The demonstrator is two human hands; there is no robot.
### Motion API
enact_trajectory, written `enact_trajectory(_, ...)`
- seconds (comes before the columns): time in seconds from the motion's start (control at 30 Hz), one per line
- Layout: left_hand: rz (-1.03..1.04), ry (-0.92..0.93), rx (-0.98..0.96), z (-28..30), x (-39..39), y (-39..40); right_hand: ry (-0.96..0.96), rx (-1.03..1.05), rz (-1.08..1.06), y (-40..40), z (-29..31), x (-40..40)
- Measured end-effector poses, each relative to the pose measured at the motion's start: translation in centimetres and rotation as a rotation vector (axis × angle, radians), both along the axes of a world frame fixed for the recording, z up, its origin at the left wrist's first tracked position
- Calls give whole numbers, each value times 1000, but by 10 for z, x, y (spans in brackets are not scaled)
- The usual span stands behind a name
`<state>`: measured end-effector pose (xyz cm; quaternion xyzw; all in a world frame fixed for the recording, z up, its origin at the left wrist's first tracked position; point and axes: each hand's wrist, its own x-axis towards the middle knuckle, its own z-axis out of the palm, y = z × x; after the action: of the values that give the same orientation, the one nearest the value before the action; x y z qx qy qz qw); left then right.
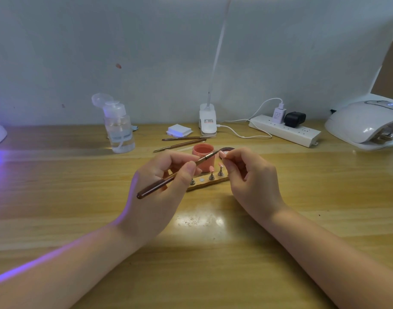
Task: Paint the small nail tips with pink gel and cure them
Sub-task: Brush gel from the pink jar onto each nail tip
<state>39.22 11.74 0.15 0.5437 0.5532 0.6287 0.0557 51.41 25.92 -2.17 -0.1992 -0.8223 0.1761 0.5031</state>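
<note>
Head | left hand (pixel 160 186) grip grasps brush (pixel 175 173) | right hand (pixel 249 172) grip pinches nail tip (pixel 222 154) at bristles

Two bare forearms, left hand (pixel 160 186), right hand (pixel 251 177), no sleeves

An open pot of pink gel (pixel 203 157) stands mid-desk, its dark lid (pixel 227 150) just beside it. In front, two pink nail tips (pixel 211 168) stand upright on a wooden holder strip (pixel 210 182); another tip (pixel 222 154) meets a brown-handled brush (pixel 168 178).
</note>
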Motion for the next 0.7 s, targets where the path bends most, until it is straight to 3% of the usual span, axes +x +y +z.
enact_trajectory(0.17, 85, -57, -28, -7, -11, 7, 55, -141, -15, 0, 2, 1)
enact_trajectory(0.43, 91, -372, -48, -18, -24, 24, 148, -392, 10, -10, 13, -1)
enact_trajectory(0.57, 72, -496, -62, -21, -26, 26, 83, -402, 53, -19, 15, -6)
enact_trajectory(0.7, 62, -476, -76, -22, -24, 25, -31, -376, 62, -24, 12, -12)
